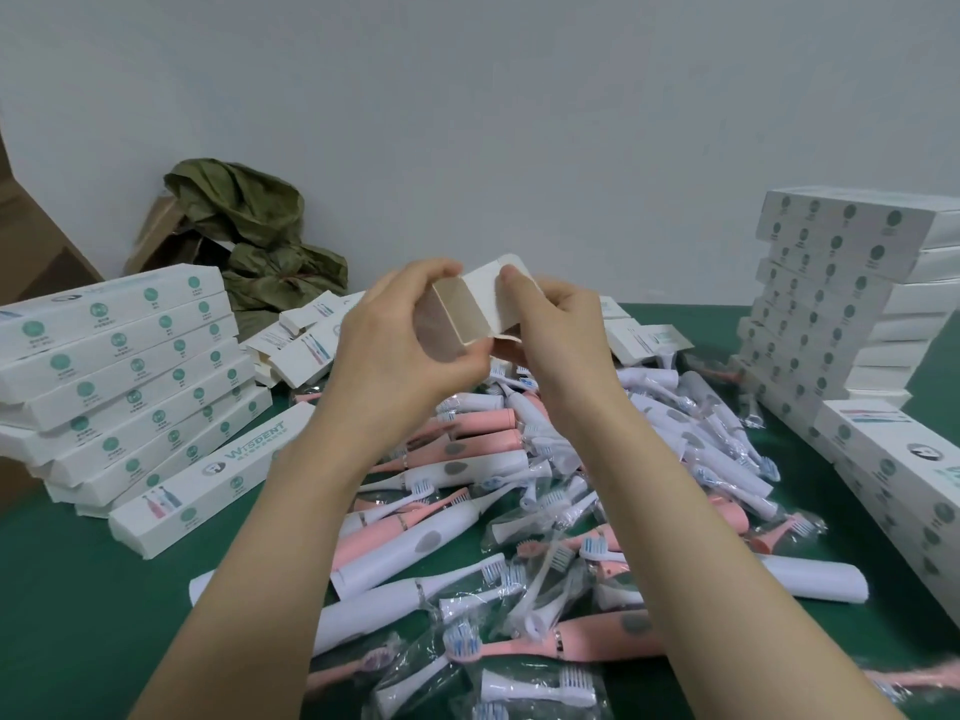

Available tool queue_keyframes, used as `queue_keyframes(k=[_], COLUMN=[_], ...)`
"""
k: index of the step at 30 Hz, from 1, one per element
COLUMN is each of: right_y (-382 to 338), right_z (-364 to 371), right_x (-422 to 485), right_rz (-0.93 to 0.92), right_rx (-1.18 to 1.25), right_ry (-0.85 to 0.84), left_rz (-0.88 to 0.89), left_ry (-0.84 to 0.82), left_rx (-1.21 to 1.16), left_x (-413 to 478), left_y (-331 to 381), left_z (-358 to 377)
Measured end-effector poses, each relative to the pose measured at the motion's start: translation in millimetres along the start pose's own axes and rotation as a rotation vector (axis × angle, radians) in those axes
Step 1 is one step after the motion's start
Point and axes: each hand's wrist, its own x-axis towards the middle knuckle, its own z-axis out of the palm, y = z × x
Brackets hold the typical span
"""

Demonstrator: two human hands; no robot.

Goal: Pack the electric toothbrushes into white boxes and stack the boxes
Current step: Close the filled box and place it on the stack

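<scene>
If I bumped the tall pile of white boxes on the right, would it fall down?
Probably, yes. The tall pile is stacked unevenly, with its boxes stepped sideways, so a nudge would likely topple it. The boxes look like thin, smooth card, so they are probably light and would slide off each other easily.

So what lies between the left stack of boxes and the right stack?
Pink and white toothbrushes, bagged brush heads and some loose boxes, in the head view.
</scene>
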Motion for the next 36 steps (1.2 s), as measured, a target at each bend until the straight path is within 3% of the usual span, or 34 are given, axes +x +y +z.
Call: queue_keyframes(k=[2,4,7,10,13,19,21,23,28,32,36], right_y=[-1.8,6.2,37.2,68.8,82.5,95.9,98.4,91.2,45.1,27.1,4.9], right_z=[-2.0,-7.7,-18.9,-17.6,-15.4,-18.5,-24.4,-37.1,-70.4,-77.7,-74.4], right_x=[1.2,3.3,9.3,17.2,20.5,26.7,27.5,28.3,24.2,19.1,22.9], right_rz=[0.044,0.064,-0.005,0.052,0.159,-0.078,-0.049,0.031,-0.037,-0.119,-0.215], right_rx=[0.178,0.151,-0.508,-1.079,-1.273,-1.573,-1.539,-1.345,-0.604,-0.458,-0.098], right_ry=[-0.141,-0.138,-0.058,-0.382,-0.665,-0.795,-0.783,-0.694,-0.188,0.045,0.334], left_rz=[0.015,-0.022,-0.093,-0.092,-0.070,-0.086,-0.080,-0.038,-0.002,-0.061,-0.085], left_ry=[0.060,0.144,0.272,0.373,0.444,0.378,0.331,0.280,0.094,0.002,0.008], left_rx=[0.038,0.058,-0.014,-0.035,-0.053,0.000,0.030,0.107,0.364,0.435,0.527], left_x=[3.2,6.0,6.9,5.6,3.4,-5.1,-7.0,-5.7,11.8,2.8,-4.6], left_y=[-6.1,-15.9,-24.4,-22.9,-21.9,-24.2,-26.8,-32.2,-46.1,-61.7,-72.7], left_z=[-7.0,-16.0,-22.1,-21.7,-25.8,-24.6,-22.1,-19.5,-4.4,8.9,16.0])
